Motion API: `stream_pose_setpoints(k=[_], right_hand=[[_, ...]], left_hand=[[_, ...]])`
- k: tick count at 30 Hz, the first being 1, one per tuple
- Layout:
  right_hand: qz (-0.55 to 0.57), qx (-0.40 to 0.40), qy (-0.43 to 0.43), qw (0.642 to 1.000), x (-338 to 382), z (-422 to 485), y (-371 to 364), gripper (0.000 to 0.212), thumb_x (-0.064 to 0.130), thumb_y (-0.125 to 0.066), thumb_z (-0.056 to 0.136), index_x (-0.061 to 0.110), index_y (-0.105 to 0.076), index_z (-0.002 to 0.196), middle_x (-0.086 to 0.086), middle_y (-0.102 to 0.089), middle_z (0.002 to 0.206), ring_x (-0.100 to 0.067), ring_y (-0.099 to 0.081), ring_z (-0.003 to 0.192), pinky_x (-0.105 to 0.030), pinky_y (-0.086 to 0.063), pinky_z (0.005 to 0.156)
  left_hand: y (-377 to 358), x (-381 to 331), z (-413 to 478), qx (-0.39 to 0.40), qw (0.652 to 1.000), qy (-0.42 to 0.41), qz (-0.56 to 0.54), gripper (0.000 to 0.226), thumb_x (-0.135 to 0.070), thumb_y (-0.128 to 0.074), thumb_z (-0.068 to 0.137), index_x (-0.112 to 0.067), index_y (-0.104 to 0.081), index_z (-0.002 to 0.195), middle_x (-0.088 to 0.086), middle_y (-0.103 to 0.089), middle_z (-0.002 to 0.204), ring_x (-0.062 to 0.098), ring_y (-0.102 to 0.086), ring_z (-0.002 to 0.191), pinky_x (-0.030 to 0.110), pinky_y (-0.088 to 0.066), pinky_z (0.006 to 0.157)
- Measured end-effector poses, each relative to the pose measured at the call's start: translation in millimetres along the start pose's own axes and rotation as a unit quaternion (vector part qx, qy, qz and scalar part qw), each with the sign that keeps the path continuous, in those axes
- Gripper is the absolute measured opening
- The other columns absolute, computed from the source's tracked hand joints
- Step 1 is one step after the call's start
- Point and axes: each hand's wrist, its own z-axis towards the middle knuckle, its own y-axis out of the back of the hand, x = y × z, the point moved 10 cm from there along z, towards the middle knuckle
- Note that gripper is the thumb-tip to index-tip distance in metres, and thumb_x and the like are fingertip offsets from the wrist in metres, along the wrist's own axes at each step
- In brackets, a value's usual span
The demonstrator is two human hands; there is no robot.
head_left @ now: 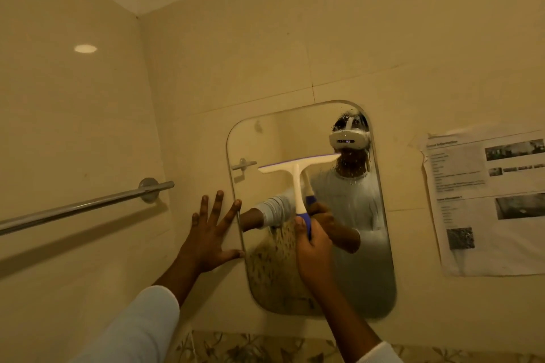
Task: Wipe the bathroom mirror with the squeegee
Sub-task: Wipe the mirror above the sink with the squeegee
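A rounded frameless mirror [365,274] hangs on the tiled wall, with water drops on its upper right part. My right hand [314,256] grips the blue-and-white handle of a white squeegee [296,169]. The squeegee's blade lies almost level across the upper middle of the glass. My left hand [211,237] is spread flat on the wall at the mirror's left edge, its thumb and index fingertip touching the rim. The glass reflects a person in a white top with a headset.
A chrome towel bar [85,205] runs along the left wall, ending close to my left hand. A printed paper sheet [489,200] is stuck to the wall right of the mirror. A patterned tile band [250,346] runs below.
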Motion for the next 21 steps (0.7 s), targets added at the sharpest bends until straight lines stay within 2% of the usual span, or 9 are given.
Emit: stream_pose_setpoints(k=[4, 7, 10, 13, 15, 17, 18, 20, 21], right_hand=[[-0.023, 0.008, -0.064, 0.998, -47, -39, 22, 0.034, 0.058, -0.048, 0.092, 0.031, -0.065, 0.101, 0.016, -0.072, 0.091, -0.007, -0.071, 0.083, -0.028, -0.060, 0.073], [-0.042, 0.011, -0.113, 0.993, -77, -75, 39, 0.029, 0.059, -0.047, 0.093, 0.037, -0.064, 0.103, 0.013, -0.074, 0.091, -0.005, -0.071, 0.083, -0.030, -0.060, 0.075], [-0.086, 0.000, -0.158, 0.984, -101, -108, 54, 0.027, 0.051, -0.051, 0.099, 0.028, -0.066, 0.100, 0.000, -0.070, 0.078, -0.011, -0.067, 0.072, -0.031, -0.054, 0.066], [-0.133, -0.014, -0.207, 0.969, -123, -141, 67, 0.022, 0.038, -0.058, 0.102, 0.020, -0.064, 0.090, -0.006, -0.065, 0.075, -0.021, -0.065, 0.074, -0.043, -0.056, 0.077], [-0.151, -0.013, -0.243, 0.958, -137, -161, 71, 0.018, 0.030, -0.062, 0.102, 0.015, -0.066, 0.092, -0.007, -0.066, 0.084, -0.028, -0.067, 0.089, -0.039, -0.053, 0.085], [-0.131, -0.025, -0.284, 0.950, -151, -176, 72, 0.019, 0.015, -0.067, 0.099, -0.001, -0.071, 0.107, -0.021, -0.069, 0.107, -0.039, -0.064, 0.112, -0.037, -0.048, 0.093], [-0.113, -0.039, -0.288, 0.950, -150, -179, 72, 0.022, 0.010, -0.069, 0.097, -0.008, -0.070, 0.111, -0.027, -0.068, 0.113, -0.042, -0.063, 0.113, -0.038, -0.048, 0.092], [-0.107, -0.037, -0.263, 0.958, -128, -174, 66, 0.024, 0.021, -0.067, 0.097, -0.002, -0.070, 0.102, -0.028, -0.068, 0.103, -0.036, -0.066, 0.096, -0.032, -0.049, 0.080], [-0.120, -0.026, -0.241, 0.963, -110, -166, 61, 0.026, 0.035, -0.063, 0.097, 0.010, -0.068, 0.097, -0.018, -0.069, 0.093, -0.026, -0.066, 0.084, -0.024, -0.048, 0.070]], left_hand=[[2, 0, -2, 0.000, 1.000, 0.004, 0.019, 0.129, -0.096, -0.055, 0.064, -0.045, 0.013, 0.161, 0.000, 0.029, 0.169, 0.038, 0.027, 0.154, 0.076, -0.017, 0.116], [2, 0, -2, 0.009, 0.999, 0.008, 0.033, 0.129, -0.097, -0.053, 0.063, -0.044, 0.014, 0.161, 0.000, 0.029, 0.169, 0.039, 0.025, 0.155, 0.075, -0.019, 0.117], [2, -1, -1, 0.013, 0.999, 0.009, 0.037, 0.130, -0.097, -0.053, 0.063, -0.044, 0.015, 0.161, 0.001, 0.030, 0.169, 0.039, 0.025, 0.155, 0.075, -0.020, 0.117], [3, -1, -1, 0.009, 0.999, 0.008, 0.038, 0.131, -0.097, -0.053, 0.063, -0.044, 0.015, 0.161, 0.001, 0.030, 0.169, 0.040, 0.025, 0.155, 0.074, -0.020, 0.117], [3, -2, -1, 0.008, 0.999, 0.006, 0.033, 0.131, -0.097, -0.054, 0.063, -0.043, 0.014, 0.161, 0.002, 0.030, 0.169, 0.040, 0.024, 0.155, 0.074, -0.020, 0.117], [3, -1, -1, 0.010, 1.000, 0.006, 0.029, 0.131, -0.097, -0.054, 0.063, -0.043, 0.014, 0.161, 0.001, 0.029, 0.169, 0.040, 0.025, 0.155, 0.074, -0.019, 0.118], [3, -1, 0, 0.010, 1.000, 0.006, 0.028, 0.131, -0.098, -0.052, 0.063, -0.043, 0.013, 0.161, 0.002, 0.029, 0.169, 0.040, 0.025, 0.155, 0.074, -0.019, 0.118], [3, 0, -1, 0.010, 0.999, 0.009, 0.030, 0.130, -0.099, -0.049, 0.062, -0.043, 0.014, 0.161, 0.001, 0.029, 0.169, 0.040, 0.025, 0.154, 0.074, -0.018, 0.118], [2, 1, 0, 0.010, 0.999, 0.011, 0.031, 0.130, -0.099, -0.049, 0.062, -0.044, 0.014, 0.161, 0.001, 0.030, 0.169, 0.040, 0.026, 0.154, 0.074, -0.018, 0.118]])
